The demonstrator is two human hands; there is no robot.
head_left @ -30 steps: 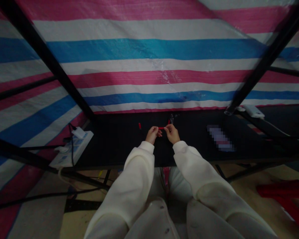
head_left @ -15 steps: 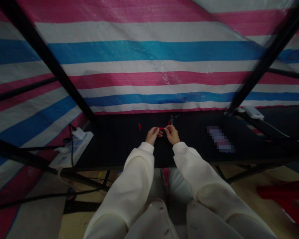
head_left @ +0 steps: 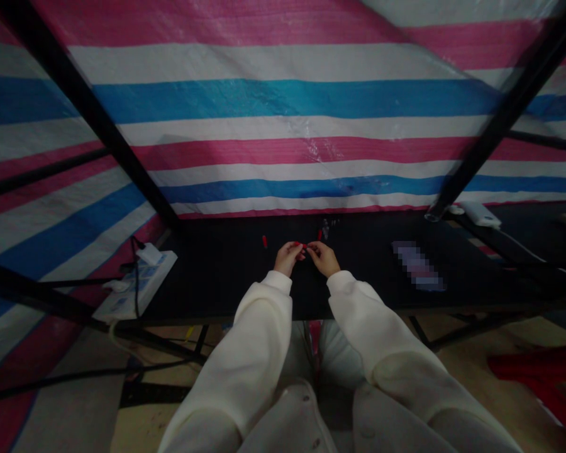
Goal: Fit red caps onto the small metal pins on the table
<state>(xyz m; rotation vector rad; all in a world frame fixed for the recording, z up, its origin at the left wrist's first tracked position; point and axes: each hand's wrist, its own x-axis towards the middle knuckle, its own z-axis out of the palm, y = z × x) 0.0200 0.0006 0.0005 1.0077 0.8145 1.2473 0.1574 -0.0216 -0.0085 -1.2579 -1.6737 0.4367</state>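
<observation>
Over the black table my left hand (head_left: pixel 288 258) has its fingers closed on a small red stick-like piece (head_left: pixel 304 246), whose exact kind is too small to make out. Meeting it from the other side, my right hand (head_left: pixel 325 258) pinches at the end of the same piece, and the fingertips hide much of it. To the left lies another short red piece (head_left: pixel 265 241). Just beyond my right hand is one more red piece (head_left: pixel 319 234), beside a cluster of small greyish bits (head_left: pixel 326 228).
A white power strip (head_left: pixel 158 267) with plugs and cords sits at the table's left end. On the right lies a blurred phone-like flat item (head_left: pixel 417 265). Farther right is a white box (head_left: pixel 481 214) with a cable. Black frame posts and a striped sheet (head_left: pixel 283 151) enclose the table.
My right hand has shifted slightly left, bringing the fingertips of both hands closer together. Less of the red piece shows between them now.
</observation>
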